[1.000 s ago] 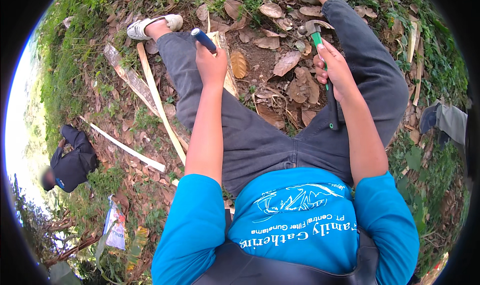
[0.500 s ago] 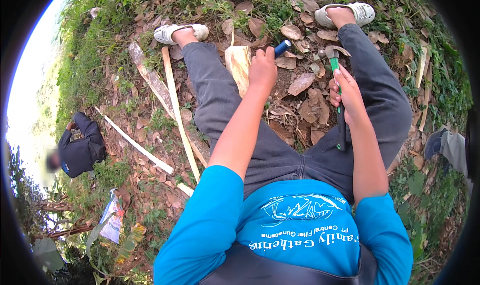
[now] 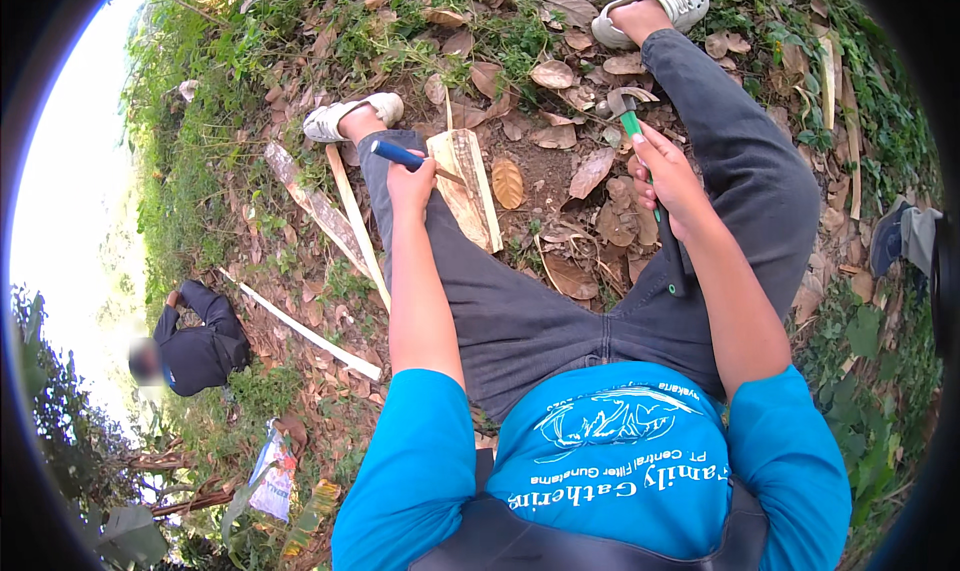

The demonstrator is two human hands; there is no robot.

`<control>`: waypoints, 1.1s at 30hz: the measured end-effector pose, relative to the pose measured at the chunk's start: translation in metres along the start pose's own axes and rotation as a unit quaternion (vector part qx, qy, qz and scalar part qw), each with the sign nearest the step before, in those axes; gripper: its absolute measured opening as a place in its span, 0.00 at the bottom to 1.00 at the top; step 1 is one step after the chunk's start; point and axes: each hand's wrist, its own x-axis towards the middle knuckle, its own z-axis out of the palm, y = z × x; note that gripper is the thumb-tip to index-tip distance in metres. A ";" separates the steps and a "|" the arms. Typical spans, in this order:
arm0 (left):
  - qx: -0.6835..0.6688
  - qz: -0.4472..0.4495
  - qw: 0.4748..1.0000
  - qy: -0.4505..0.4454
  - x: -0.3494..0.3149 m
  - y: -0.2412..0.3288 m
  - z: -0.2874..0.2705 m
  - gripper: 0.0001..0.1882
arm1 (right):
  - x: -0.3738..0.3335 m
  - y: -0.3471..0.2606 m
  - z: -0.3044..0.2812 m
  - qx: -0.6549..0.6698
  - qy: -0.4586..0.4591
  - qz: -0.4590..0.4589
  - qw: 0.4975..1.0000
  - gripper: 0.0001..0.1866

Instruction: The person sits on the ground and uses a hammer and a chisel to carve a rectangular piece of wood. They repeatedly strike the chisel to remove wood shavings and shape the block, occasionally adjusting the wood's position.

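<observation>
A blue-handled chisel (image 3: pixel 394 154) is gripped in my left hand (image 3: pixel 411 188). Its metal blade points right, over the pale face of a split wood block (image 3: pixel 474 209) between my legs; whether the edge touches the wood I cannot tell. My right hand (image 3: pixel 672 179) closes around the green and black handle of a claw hammer (image 3: pixel 631 121). The hammer's head points up and away from me, and its black grip end lies over my right thigh, apart from the block.
Long strips of wood (image 3: pixel 352 206) and a bark-covered piece (image 3: pixel 318 209) lie left of my leg. Dry leaves (image 3: pixel 592 173) cover the ground. Another person (image 3: pixel 200 336) is at the far left, near a white bag (image 3: pixel 273 481). A shoe (image 3: pixel 887 236) shows at the right edge.
My left hand has moved left with the chisel, which has turned so its blade points right onto the block. The hammer stays in my right hand. The view has shifted slightly.
</observation>
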 end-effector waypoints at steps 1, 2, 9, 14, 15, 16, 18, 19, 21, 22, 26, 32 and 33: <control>-0.054 -0.028 0.998 -0.024 0.003 0.003 0.000 0.15 | 0.000 0.000 -0.003 0.006 0.006 0.001 1.000 0.27; 0.044 0.008 0.999 -0.009 0.011 -0.010 -0.017 0.14 | -0.004 -0.002 0.001 0.002 0.007 0.013 1.000 0.28; 0.119 0.105 0.986 -0.050 -0.004 0.010 0.011 0.14 | 0.000 0.006 -0.003 -0.006 0.023 0.011 1.000 0.26; -0.132 0.032 0.991 0.005 0.007 0.022 -0.003 0.23 | 0.005 0.006 0.002 -0.008 0.029 0.024 0.999 0.26; -0.185 0.022 0.982 0.031 0.017 0.019 -0.010 0.25 | 0.006 0.007 0.004 -0.010 0.026 0.028 0.999 0.26; -0.212 0.000 0.975 0.062 0.023 0.015 -0.016 0.25 | 0.007 0.009 0.006 -0.012 0.025 0.032 0.999 0.26; -0.257 -0.025 0.961 0.099 0.037 -0.002 -0.027 0.26 | 0.011 0.011 0.008 -0.024 0.017 0.035 0.999 0.26; -0.274 -0.030 0.956 0.104 0.044 -0.014 -0.032 0.27 | 0.012 0.011 0.009 -0.031 0.016 0.037 0.999 0.26; -0.320 -0.047 0.941 0.098 0.048 -0.029 -0.031 0.28 | 0.011 0.012 0.013 -0.044 0.023 0.046 0.998 0.27; -0.350 -0.055 0.930 0.092 0.050 -0.036 -0.029 0.29 | 0.015 0.016 0.013 -0.038 0.028 0.040 0.998 0.27; -0.371 -0.056 0.924 0.068 0.054 -0.042 -0.017 0.30 | 0.024 0.024 0.013 -0.064 0.027 0.055 0.996 0.26; -0.355 -0.070 0.930 0.063 0.035 -0.026 0.006 0.26 | 0.033 0.030 0.020 -0.079 0.010 0.085 0.993 0.26; -0.356 -0.061 0.930 0.066 0.032 -0.028 0.008 0.26 | 0.035 0.031 0.020 -0.084 0.007 0.089 0.992 0.27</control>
